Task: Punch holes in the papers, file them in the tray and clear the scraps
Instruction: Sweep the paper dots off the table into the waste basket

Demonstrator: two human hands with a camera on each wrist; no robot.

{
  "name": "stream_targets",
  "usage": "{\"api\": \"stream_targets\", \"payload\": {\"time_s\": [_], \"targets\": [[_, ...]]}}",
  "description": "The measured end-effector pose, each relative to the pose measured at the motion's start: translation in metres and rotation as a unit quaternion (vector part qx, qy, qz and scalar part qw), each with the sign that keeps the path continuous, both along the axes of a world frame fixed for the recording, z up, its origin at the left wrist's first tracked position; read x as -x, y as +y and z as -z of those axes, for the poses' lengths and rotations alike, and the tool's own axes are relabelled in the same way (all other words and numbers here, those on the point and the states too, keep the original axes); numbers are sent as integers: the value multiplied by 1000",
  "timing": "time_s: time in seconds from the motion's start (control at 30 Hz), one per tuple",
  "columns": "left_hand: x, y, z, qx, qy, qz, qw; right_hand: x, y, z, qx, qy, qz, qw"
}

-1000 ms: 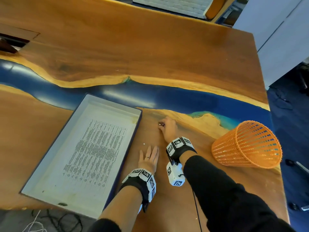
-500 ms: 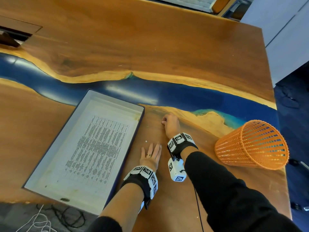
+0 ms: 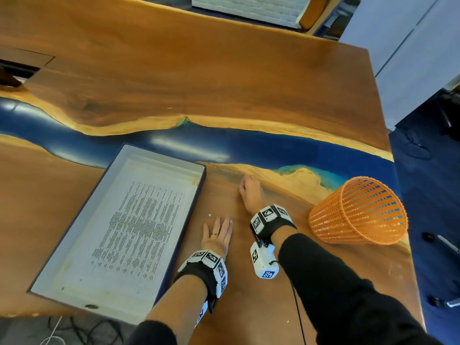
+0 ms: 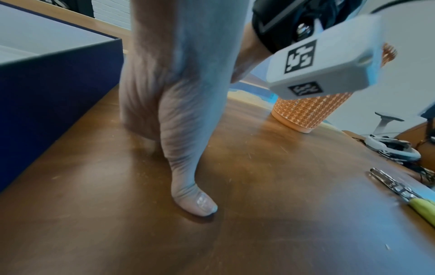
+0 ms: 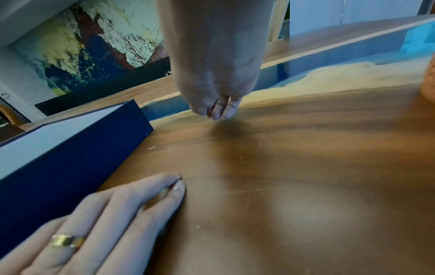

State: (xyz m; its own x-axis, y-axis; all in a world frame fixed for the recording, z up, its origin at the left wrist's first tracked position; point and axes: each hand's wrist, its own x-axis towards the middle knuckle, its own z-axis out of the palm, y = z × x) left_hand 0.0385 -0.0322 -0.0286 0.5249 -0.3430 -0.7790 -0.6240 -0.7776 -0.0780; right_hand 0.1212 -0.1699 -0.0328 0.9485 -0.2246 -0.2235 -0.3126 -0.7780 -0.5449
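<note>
A shallow white tray [image 3: 164, 158] with navy outer walls lies left of my hands, holding a printed paper [image 3: 139, 227]. My left hand [image 3: 216, 232] rests flat on the wood beside the tray's right wall, fingers straight and together [image 5: 105, 214]. One tiny white scrap [image 3: 209, 215] lies just beyond its fingertips. Further out, my right hand [image 3: 250, 192] is curled, its fingertips [image 5: 219, 113] bunched and touching the table; no scrap shows between them. A metal hole punch [image 4: 400, 191] with a yellow-green handle lies near the table's front right.
An orange mesh basket [image 3: 358, 212] lies on its side to the right of my right hand, mouth facing right. A blue resin band [image 3: 249, 148] crosses the table behind the tray. The table's right edge [image 3: 398, 220] drops to dark floor.
Only the view has shifted slightly. Both hands stay where they were, left flat by the tray, right curled on the wood.
</note>
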Motion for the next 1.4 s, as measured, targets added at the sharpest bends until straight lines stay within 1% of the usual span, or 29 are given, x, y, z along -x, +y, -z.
{"api": "stream_targets", "payload": {"time_s": [0.1, 0.23, 0.37, 0.53, 0.67, 0.8, 0.9, 1.17, 1.27, 1.33, 1.4], "targets": [[4, -1, -4, -5, -31, 19, 999, 9, -10, -23, 0, -23, -4, 1000], [12, 2, -6, 3, -66, 22, 998, 19, -23, -52, -15, -49, -15, 999], [20, 5, -6, 23, -106, 32, 994, 38, -51, -84, -28, -126, -13, 992], [28, 8, -12, 28, -107, 52, 992, 69, -105, -138, 4, -156, 23, 987], [30, 13, -13, 41, -124, 60, 990, 102, -158, -164, 41, -152, 70, 985], [33, 12, -14, 46, -141, 73, 986, 134, -191, -165, 67, -100, 101, 988], [36, 10, -16, 45, -152, 81, 984, 143, -200, -160, 74, -87, 110, 987], [38, 10, -15, 47, -145, 75, 985, 141, -195, -158, 63, -46, 129, 989], [37, 12, -15, 54, -141, 73, 986, 143, -190, -159, 73, -69, 139, 985], [36, 14, -15, 62, -135, 65, 987, 141, -181, -161, 79, -108, 136, 982], [36, 17, -16, 76, -128, 54, 987, 134, -161, -166, 71, -152, 109, 980]]}}
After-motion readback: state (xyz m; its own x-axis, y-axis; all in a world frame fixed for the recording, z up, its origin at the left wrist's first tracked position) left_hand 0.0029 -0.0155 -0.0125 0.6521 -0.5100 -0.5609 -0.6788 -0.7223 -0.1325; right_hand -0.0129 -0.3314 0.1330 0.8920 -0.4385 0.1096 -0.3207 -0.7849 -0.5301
